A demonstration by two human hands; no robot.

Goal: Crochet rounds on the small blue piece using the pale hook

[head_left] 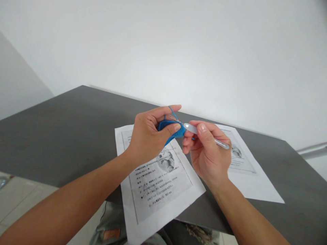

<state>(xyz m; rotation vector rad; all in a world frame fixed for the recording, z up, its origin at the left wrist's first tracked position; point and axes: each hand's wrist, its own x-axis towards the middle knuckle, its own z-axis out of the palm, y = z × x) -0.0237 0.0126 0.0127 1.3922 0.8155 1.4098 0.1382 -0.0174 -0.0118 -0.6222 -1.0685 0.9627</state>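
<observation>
Blue crochet piece [181, 132] pinched in left hand [148, 134], thumb in front, fingers behind, blue yarn [172, 110] over forefinger, crochet hook [190, 128] gripped in right hand [211, 148], fingers curled round it

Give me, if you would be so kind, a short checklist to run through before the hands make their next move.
1. Blue crocheted piece held by the left hand: ok, its thumb presses on it.
2. Hook gripped in the right hand: ok, the pale handle lies between thumb and fingers.
3. Blue yarn over the left index finger: ok, a strand runs from it down toward the hook.
4. Hook tip properly through a stitch: cannot tell, too small.
5. Left printed sheet fully on the table: not ok, its lower end overhangs the near edge.
</observation>
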